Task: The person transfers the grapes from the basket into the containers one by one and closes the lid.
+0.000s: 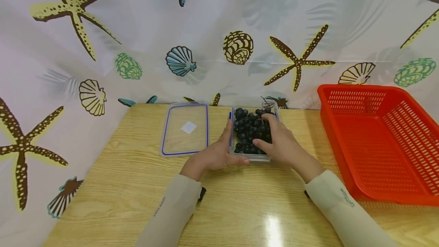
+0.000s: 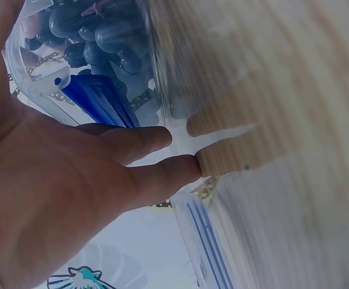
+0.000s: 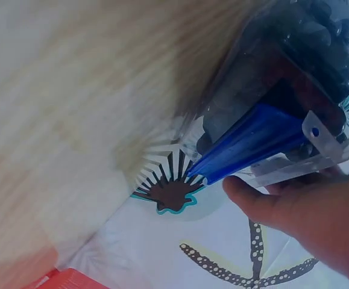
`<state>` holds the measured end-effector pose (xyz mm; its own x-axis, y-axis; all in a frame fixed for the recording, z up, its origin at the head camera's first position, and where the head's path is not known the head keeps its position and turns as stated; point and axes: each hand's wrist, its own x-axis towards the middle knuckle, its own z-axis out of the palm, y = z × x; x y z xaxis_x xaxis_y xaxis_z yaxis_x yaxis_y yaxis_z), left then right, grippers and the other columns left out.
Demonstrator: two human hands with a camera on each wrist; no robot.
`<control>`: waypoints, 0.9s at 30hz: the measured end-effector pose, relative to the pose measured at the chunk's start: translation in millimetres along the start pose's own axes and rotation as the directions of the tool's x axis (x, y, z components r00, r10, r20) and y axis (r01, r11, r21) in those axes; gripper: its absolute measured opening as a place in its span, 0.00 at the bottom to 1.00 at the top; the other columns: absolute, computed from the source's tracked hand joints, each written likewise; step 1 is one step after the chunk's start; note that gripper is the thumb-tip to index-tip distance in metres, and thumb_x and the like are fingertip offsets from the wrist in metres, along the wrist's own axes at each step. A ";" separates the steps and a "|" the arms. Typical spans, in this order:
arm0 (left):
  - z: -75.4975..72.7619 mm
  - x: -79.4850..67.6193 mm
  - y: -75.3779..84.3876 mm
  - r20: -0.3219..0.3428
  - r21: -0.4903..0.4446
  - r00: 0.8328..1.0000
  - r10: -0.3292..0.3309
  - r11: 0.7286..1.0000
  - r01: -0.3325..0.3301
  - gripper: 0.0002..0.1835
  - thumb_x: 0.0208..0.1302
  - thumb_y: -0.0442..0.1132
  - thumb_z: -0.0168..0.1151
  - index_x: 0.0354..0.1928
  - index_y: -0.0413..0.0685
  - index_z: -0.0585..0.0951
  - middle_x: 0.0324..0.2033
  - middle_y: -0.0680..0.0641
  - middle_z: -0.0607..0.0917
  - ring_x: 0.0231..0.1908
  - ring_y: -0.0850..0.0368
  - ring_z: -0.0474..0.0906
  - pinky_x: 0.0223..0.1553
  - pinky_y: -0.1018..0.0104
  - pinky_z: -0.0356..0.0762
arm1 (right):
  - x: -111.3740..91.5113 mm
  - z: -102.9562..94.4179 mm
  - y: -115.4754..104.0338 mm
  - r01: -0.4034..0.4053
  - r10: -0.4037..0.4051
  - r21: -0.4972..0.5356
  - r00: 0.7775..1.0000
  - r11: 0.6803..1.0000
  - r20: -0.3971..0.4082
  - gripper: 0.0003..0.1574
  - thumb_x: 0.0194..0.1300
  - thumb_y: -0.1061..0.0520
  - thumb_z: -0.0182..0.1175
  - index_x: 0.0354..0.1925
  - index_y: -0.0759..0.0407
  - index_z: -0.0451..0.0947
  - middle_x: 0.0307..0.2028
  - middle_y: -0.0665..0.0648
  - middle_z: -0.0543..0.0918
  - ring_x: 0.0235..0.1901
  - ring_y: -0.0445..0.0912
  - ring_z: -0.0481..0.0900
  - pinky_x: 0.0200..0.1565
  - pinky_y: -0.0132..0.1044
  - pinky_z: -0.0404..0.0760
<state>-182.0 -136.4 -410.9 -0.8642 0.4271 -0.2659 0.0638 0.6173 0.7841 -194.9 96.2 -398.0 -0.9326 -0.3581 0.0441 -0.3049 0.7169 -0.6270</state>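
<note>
Black grapes (image 1: 247,127) fill a clear plastic container (image 1: 252,157) at the back middle of the table. My left hand (image 1: 214,154) rests against its left side, fingers straight along the wall and thumb along the front edge. Its straight fingers show beside a blue clip (image 2: 99,99) in the left wrist view. Over the right part of the container, my right hand (image 1: 282,140) grips the grapes, its thumb and index finger spread over them. One right finger (image 3: 246,195) lies outside the wall near the other blue clip (image 3: 252,135). The remaining right fingertips are hidden.
A clear lid with a blue seal (image 1: 207,125) and a white square label (image 1: 188,127) lies left of the container. To the right stands a red plastic basket (image 1: 343,155) with perforated walls. Behind the wooden table (image 1: 130,186) hangs a shell-and-starfish-patterned cloth (image 1: 212,18).
</note>
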 end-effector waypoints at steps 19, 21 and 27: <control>-46.8 -15.7 -9.3 -0.130 -0.030 0.989 0.066 0.997 -0.070 0.52 0.69 0.62 0.62 0.82 0.62 0.41 0.79 0.44 0.47 0.75 0.42 0.51 0.66 0.38 0.61 | -6.2 9.1 -60.6 0.264 -0.223 0.131 0.938 0.956 -0.266 0.32 0.76 0.55 0.56 0.73 0.59 0.64 0.76 0.62 0.58 0.75 0.57 0.53 0.69 0.61 0.57; -56.7 -19.8 -11.0 -0.205 -0.007 0.976 0.067 0.998 -0.070 0.48 0.72 0.61 0.59 0.82 0.59 0.45 0.78 0.42 0.52 0.74 0.41 0.54 0.65 0.38 0.63 | -3.9 17.0 -75.1 0.282 -0.243 0.174 0.946 0.944 -0.215 0.33 0.78 0.52 0.54 0.75 0.58 0.62 0.76 0.61 0.56 0.75 0.56 0.55 0.68 0.60 0.60; -80.4 -29.5 -27.7 -0.358 0.089 0.933 -0.030 0.994 0.066 0.44 0.76 0.59 0.54 0.82 0.49 0.47 0.78 0.38 0.52 0.75 0.37 0.49 0.68 0.36 0.54 | 5.6 48.2 -103.1 0.168 -0.191 0.335 0.981 0.927 0.036 0.43 0.80 0.40 0.48 0.81 0.55 0.48 0.79 0.58 0.47 0.77 0.54 0.48 0.70 0.58 0.56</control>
<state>-198.4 -219.2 -379.7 -0.9872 0.1432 -0.0706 0.0508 0.7008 0.7115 -159.4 -8.5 -370.6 -0.8499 -0.5094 0.1349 -0.3746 0.4040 -0.8346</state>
